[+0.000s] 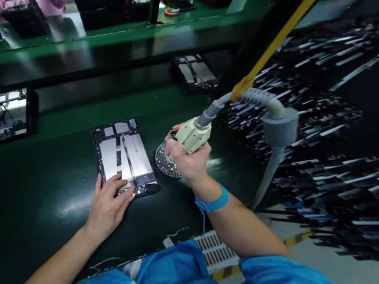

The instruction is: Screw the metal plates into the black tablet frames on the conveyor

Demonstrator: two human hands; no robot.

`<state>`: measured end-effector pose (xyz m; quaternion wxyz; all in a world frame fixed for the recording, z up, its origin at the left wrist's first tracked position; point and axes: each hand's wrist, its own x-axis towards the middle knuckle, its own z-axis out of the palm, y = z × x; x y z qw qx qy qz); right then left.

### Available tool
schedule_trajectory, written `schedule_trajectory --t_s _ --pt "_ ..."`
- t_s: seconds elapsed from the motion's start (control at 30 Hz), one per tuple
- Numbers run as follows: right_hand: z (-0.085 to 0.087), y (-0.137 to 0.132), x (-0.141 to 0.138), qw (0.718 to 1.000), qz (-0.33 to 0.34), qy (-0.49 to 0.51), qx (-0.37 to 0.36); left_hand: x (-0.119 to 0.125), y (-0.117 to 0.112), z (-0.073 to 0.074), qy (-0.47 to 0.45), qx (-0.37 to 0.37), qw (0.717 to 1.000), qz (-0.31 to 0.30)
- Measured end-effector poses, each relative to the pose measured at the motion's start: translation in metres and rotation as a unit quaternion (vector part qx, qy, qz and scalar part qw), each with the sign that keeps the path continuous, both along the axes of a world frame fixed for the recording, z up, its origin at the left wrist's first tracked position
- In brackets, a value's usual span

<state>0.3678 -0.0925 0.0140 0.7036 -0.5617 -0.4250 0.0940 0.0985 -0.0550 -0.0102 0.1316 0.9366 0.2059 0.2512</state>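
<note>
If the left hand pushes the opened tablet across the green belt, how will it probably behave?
The opened tablet lies flat and looks stiff, so it would likely slide as one piece without tipping. The green belt looks glossy, so it may slide easily. Its inner parts are exposed under the left hand, so it is probably fragile.

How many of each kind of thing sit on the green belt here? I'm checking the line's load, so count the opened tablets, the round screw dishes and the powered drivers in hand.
Opened tablets: 3, one under the left hand at, one far left, one farther back.
Round screw dish: 1.
Powered driver: 1, held in the right hand.
Total: 5
</note>
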Motion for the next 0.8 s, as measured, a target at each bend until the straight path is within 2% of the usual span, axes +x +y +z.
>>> schedule_trajectory --t_s 0.1,0.23,0.3,0.37,0.47,0.53,0.8 --pt "0.007 0.0 -0.002 1.0 0.005 0.013 0.01 0.002 0.002 0.002 0.013 -0.001 1.0 -0.007" --pt "0.024 -0.004 -0.015 0.998 0.014 0.048 0.049 0.005 0.001 0.005 0.012 -0.004 1.0 -0.019" --pt "0.033 -0.008 -0.029 0.994 0.044 0.07 0.071 0.005 -0.001 0.006 0.015 -0.012 1.0 -0.019" --pt "0.039 -0.013 -0.045 0.988 0.106 0.083 0.076 0.005 -0.002 0.005 0.016 -0.019 1.0 -0.013" --pt "0.039 -0.017 -0.066 0.975 0.199 0.083 0.058 0.004 -0.002 0.003 0.001 -0.031 0.999 -0.012" --pt "0.036 -0.017 -0.076 0.969 0.231 0.074 0.045 0.004 -0.001 0.001 -0.005 -0.039 0.999 -0.016" --pt "0.027 -0.017 -0.082 0.965 0.258 0.049 0.025 0.004 0.0 0.001 0.002 -0.03 0.999 -0.012"
